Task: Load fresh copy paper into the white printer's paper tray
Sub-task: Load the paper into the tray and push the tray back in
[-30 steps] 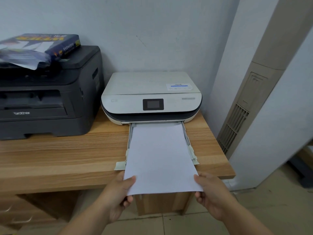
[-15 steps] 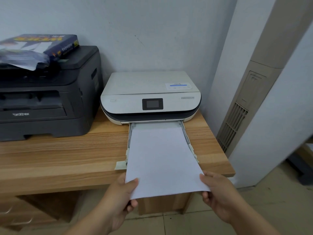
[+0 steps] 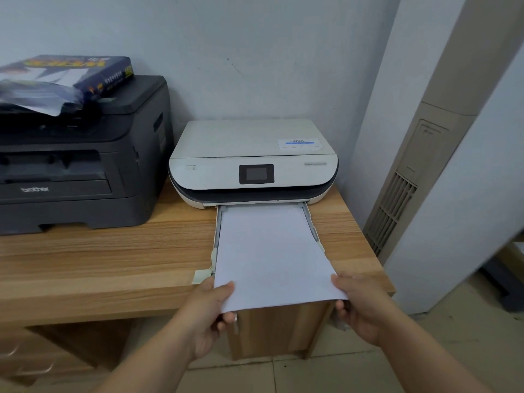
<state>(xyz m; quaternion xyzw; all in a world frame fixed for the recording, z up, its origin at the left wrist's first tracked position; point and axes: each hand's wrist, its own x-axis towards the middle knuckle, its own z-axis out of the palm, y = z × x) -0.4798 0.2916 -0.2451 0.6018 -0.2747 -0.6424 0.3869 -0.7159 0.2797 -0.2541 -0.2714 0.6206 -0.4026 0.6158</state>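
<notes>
The near corners of the copy paper (image 3: 272, 256) are pinched by the left hand (image 3: 211, 310) and right hand (image 3: 358, 304). The stack is laid in the pulled-out paper tray (image 3: 310, 222) of the white printer (image 3: 252, 163) on the tabletop (image 3: 99, 259), its near end overhanging. Pushing it fully in and closing the tray are judged left.

A left hand (image 3: 211, 310) and right hand (image 3: 358, 304) pinch the near corners of a copy paper stack (image 3: 269, 256) lying in the white printer's (image 3: 252, 163) pulled-out tray (image 3: 310, 222) (black printer (image 3: 79, 165) beyond the left hand).

Two bare forearms, no sleeves, left grip (image 3: 211, 309), right grip (image 3: 358, 306), no rings
</notes>
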